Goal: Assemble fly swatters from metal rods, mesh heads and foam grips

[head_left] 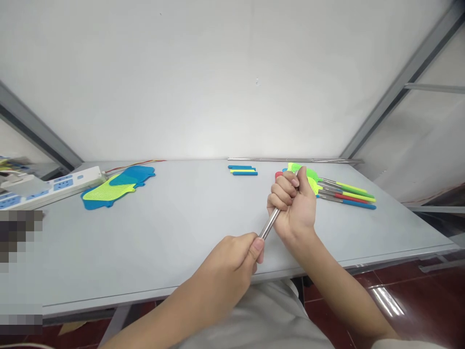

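Observation:
A shiny metal rod (270,226) slants up and to the right between my hands, above the front part of the table. My left hand (236,261) is closed around its lower end. My right hand (290,198) wraps the upper part in a fist with the thumb pointing up. The fingers hide both ends of the rod. Behind and right of my right hand lie several fly swatters (358,196) with green, yellow, red and blue grips, their mesh heads partly covered by that hand.
Loose blue and yellow swatter heads (109,189) overlap on the left beside a white power strip (85,177). Blue and yellow handle grips (243,170) lie at the back middle. Thin metal rods (294,160) lie along the wall. The grey table's front edge (109,296) is near my body.

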`<action>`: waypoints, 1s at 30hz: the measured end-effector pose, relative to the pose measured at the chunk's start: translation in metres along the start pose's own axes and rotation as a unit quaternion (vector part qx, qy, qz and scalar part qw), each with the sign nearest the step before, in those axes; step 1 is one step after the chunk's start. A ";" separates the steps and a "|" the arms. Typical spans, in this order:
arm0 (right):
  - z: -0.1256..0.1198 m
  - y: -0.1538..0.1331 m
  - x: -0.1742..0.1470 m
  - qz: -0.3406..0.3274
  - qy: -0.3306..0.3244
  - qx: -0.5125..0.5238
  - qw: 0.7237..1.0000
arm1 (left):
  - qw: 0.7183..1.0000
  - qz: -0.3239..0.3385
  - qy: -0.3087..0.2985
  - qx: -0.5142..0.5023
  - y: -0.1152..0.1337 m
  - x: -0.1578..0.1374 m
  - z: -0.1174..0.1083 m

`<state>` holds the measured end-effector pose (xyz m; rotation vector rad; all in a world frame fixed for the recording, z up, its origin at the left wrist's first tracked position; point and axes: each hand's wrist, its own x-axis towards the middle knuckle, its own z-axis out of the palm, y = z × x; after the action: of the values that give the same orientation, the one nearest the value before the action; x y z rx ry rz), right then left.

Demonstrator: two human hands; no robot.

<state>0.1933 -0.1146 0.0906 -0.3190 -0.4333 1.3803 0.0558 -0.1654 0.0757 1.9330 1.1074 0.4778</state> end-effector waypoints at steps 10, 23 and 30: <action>0.001 -0.020 0.007 -0.009 0.006 -0.005 1.000 | 0.984 -0.036 -0.097 -0.144 0.004 0.009 -0.007; 0.000 -0.034 0.010 -0.100 0.024 -0.016 0.995 | 0.989 -0.012 -0.042 -0.142 -0.002 0.009 -0.002; 0.001 -0.023 0.009 -0.116 0.049 0.010 0.992 | 0.987 -0.006 -0.058 -0.149 -0.003 0.008 -0.003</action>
<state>0.2135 -0.1100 0.1028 -0.3089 -0.3621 1.1366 0.0564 -0.1564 0.0748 1.6698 0.9160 0.4889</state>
